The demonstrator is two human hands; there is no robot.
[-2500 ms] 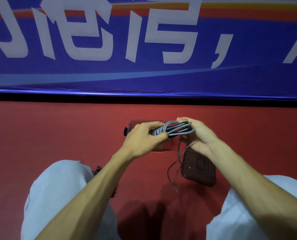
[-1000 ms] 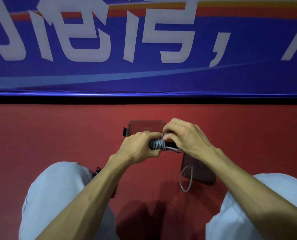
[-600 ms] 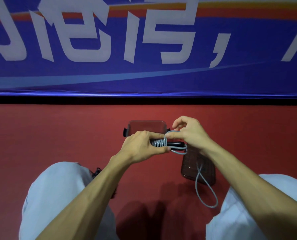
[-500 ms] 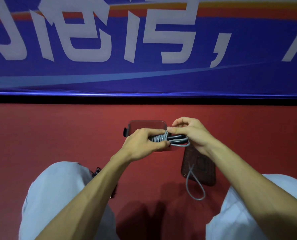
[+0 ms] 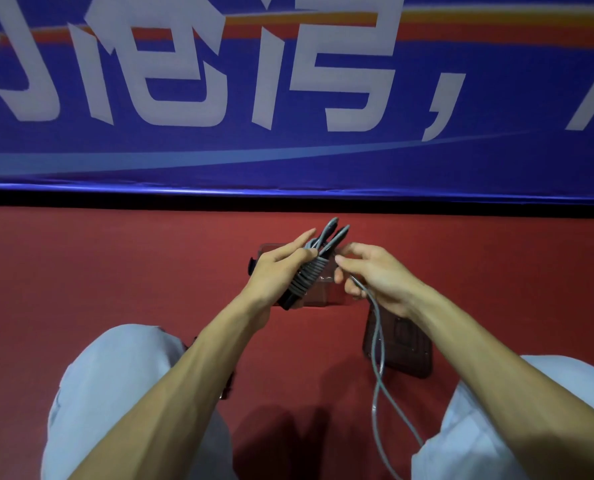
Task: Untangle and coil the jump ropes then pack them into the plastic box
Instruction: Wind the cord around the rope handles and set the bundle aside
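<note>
My left hand [image 5: 274,268] grips a jump rope bundle [image 5: 310,271]: two black handles with grey cord wound around them, tilted so the handle tips point up and away. My right hand [image 5: 371,275] pinches the loose grey cord [image 5: 378,362] just right of the bundle; the cord trails down between my knees and out of view. Under my hands on the red floor lies the clear plastic box [image 5: 323,296], mostly hidden by them.
The box's dark lid [image 5: 401,344] lies on the floor to the right of the box. My knees in light trousers [image 5: 115,393] flank the space. A blue banner [image 5: 288,98] stands along the far edge of the floor.
The bundle has turned from lying level to pointing up and away. My right hand has let go of the handles and drawn the loose cord out to the right, leaving a longer tail.
</note>
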